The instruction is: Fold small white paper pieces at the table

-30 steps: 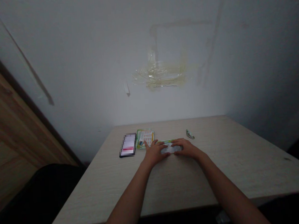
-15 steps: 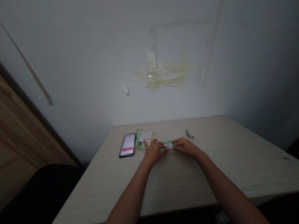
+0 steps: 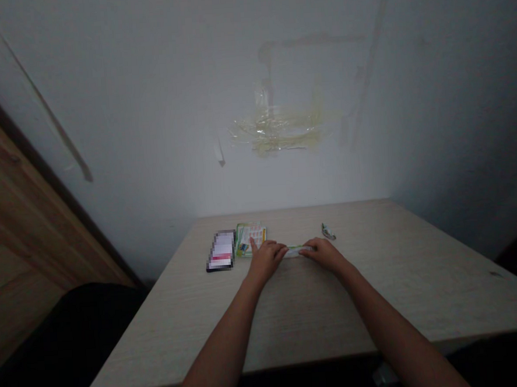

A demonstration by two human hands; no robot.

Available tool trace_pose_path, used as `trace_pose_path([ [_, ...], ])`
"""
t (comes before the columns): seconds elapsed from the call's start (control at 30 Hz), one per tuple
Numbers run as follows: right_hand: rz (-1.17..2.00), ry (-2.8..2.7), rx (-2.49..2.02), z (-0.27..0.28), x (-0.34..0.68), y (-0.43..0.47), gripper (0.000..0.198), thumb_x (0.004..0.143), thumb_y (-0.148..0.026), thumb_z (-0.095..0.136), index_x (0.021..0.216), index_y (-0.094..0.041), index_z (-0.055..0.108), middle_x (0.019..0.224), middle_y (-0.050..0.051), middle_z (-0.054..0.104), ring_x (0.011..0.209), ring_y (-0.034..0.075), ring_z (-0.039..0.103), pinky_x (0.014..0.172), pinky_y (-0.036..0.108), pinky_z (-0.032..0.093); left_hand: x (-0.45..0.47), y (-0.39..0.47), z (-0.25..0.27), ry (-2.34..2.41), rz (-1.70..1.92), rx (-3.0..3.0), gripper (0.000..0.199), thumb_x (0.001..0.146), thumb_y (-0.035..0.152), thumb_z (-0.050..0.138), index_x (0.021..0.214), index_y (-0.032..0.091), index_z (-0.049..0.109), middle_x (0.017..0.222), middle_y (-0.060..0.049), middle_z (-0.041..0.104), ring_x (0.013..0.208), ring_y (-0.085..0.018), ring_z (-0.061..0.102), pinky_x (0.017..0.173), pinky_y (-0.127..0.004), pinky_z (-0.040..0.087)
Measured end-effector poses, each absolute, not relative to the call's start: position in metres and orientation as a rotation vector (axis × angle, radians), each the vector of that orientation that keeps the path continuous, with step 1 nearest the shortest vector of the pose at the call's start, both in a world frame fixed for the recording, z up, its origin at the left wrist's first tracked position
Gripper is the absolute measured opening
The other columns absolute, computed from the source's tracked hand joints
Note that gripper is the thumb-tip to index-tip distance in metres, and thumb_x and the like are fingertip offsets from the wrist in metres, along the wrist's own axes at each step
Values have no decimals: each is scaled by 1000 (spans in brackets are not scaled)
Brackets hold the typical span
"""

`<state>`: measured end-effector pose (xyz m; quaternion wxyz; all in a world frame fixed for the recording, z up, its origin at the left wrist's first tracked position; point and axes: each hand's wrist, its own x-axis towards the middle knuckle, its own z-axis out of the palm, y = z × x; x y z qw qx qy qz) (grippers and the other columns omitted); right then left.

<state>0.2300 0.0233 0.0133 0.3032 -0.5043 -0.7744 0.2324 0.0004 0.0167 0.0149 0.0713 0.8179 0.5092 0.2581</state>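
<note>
Between my two hands is a narrow white-and-green folded wrapper (image 3: pixel 296 251), low over the table or touching it; I cannot tell which. My left hand (image 3: pixel 266 259) pinches its left end, with the thumb and fingers closed. On the right end, my right hand (image 3: pixel 324 252) has its fingers closed too. The middle of the wrapper shows between them, and both ends are hidden by fingers. Just behind my left hand lies a flat green-and-white printed packet (image 3: pixel 250 238), partly covered by a finger.
A phone (image 3: pixel 220 251) with a lit, blurred screen lies left of the printed packet. Behind my right hand is a small crumpled wrapper (image 3: pixel 328 232). The pale wooden table (image 3: pixel 301 319) meets a wall (image 3: pixel 148 107) with old tape (image 3: pixel 281 131) on it. A dark chair back (image 3: pixel 70 339) stands at the left.
The green part of the wrapper has folded down, so a narrower, mostly white strip shows. My fingers have closed in on its ends, and my right hand has shifted slightly right.
</note>
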Motion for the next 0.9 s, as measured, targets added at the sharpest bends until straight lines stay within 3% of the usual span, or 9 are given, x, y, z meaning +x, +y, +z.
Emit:
trace_pose_path([
  [0.27, 614, -1922, -1355, 3, 226, 30, 35, 80, -40, 64, 106, -17, 73, 102, 10, 74, 89, 24, 66, 84, 37, 49, 1, 17, 11, 1602, 815, 2475, 34, 90, 49, 54, 117, 31, 65, 111, -3, 70, 114, -22, 56, 114, -63, -10],
  [0.47, 555, -1904, -1347, -4, 222, 32, 35, 80, -33, 65, 112, -19, 70, 115, 9, 70, 107, 24, 63, 99, 39, 44, 5, 21, 6, 1698, 783, 2495, 35, 90, 45, 55, 123, 32, 57, 117, -4, 65, 121, -24, 50, 114, -65, -4],
  [0.73, 444, -1925, -1283, -7, 217, 33, 21, 82, -23, 60, 101, -17, 67, 102, 8, 68, 97, 21, 60, 90, 35, 45, 6, 24, 6, 1587, 797, 2530, 19, 92, 40, 53, 107, 33, 64, 113, 0, 67, 118, -22, 51, 108, -72, -10],
  [0.9, 365, -2026, -1273, -6, 215, 31, 14, 86, -20, 56, 94, -19, 67, 99, 6, 67, 97, 20, 58, 90, 34, 41, 5, 22, 8, 1553, 744, 2534, 21, 94, 39, 50, 96, 30, 70, 105, 0, 70, 116, -22, 53, 106, -73, -14],
])
